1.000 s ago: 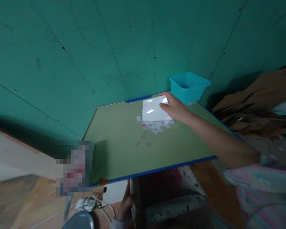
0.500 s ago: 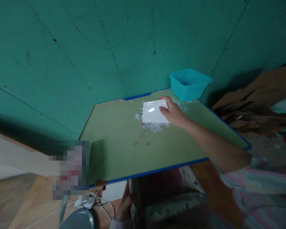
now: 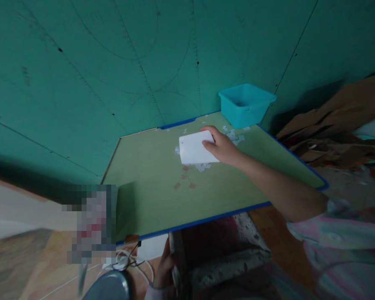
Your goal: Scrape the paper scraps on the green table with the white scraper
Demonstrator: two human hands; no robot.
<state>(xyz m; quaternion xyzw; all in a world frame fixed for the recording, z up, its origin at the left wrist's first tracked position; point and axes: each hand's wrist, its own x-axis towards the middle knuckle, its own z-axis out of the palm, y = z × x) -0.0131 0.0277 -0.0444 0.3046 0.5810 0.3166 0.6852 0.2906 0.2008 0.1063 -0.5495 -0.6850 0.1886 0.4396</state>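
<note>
My right hand (image 3: 217,146) grips the right side of a white rectangular panel (image 3: 195,149), thumb on top. The panel is glossy, with rounded corners and a small dark dot near one corner. It is above or on a scatter of small pale paper-like pieces (image 3: 203,167), covering many of them; whether it touches the table I cannot tell. More pieces (image 3: 234,137) lie beyond my hand. At the bottom, my left hand (image 3: 165,268) is closed on the left edge of a stained, dark-inside container (image 3: 225,271) below the table edge. Its fingertips are partly hidden.
A turquoise basin (image 3: 246,106) stands at the table's back right corner, by the green wall (image 3: 162,50). The pale green table (image 3: 156,200) has blue edging. Torn cardboard (image 3: 340,112) is piled at right. White cables (image 3: 121,260) and a grey stool seat (image 3: 109,287) are at lower left.
My right hand has moved the white panel slightly left and tilted it, losing its bright glare. Fewer pieces show in front of it, and more show behind my hand. The left hand stays put.
</note>
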